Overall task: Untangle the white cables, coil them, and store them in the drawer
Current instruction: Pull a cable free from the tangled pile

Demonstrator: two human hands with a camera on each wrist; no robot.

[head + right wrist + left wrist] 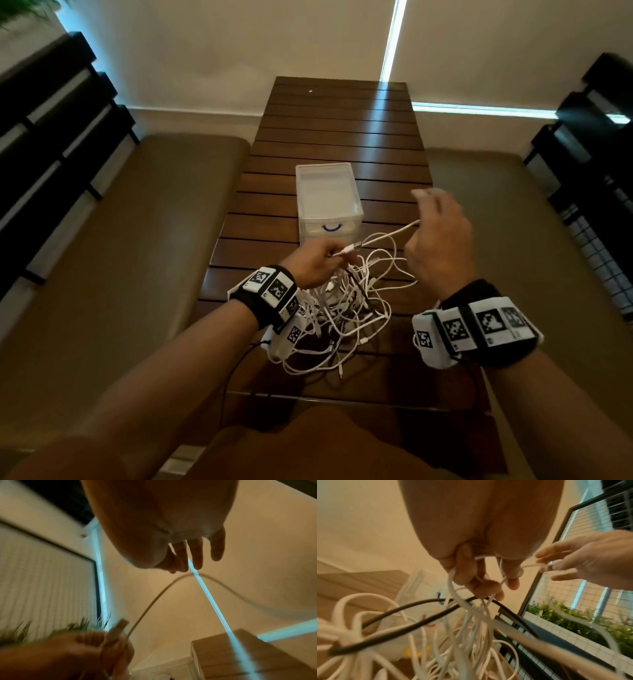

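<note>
White cables [346, 308] are seen heaped in a tangle on the slatted wooden table [335, 130], directly below and just behind the left hand [317, 262], with several strands drawn up out of the heap towards that hand. A dark cable [412, 616] is threaded through the white ones, as is shown in the left wrist view. The left hand is held above the heap with its fingers curled, and a bundle of white strands is gripped in it; a USB plug [354, 246] is seen sticking out past its fingertips towards the right hand. From beside that plug, a single white strand [390, 234] is stretched up and across to the right hand [440, 236]. The right hand is raised higher than the left and set a little apart from it; the strand is pinched between its thumb and forefinger, while the other fingers are left loosely spread. Some motion blur is seen on this hand. A small translucent drawer unit [329, 202] with a blue handle [331, 227] is placed on the table just beyond the left hand, and its drawer is seen closed. Padded benches [137, 240] are seen on either side of the table.
</note>
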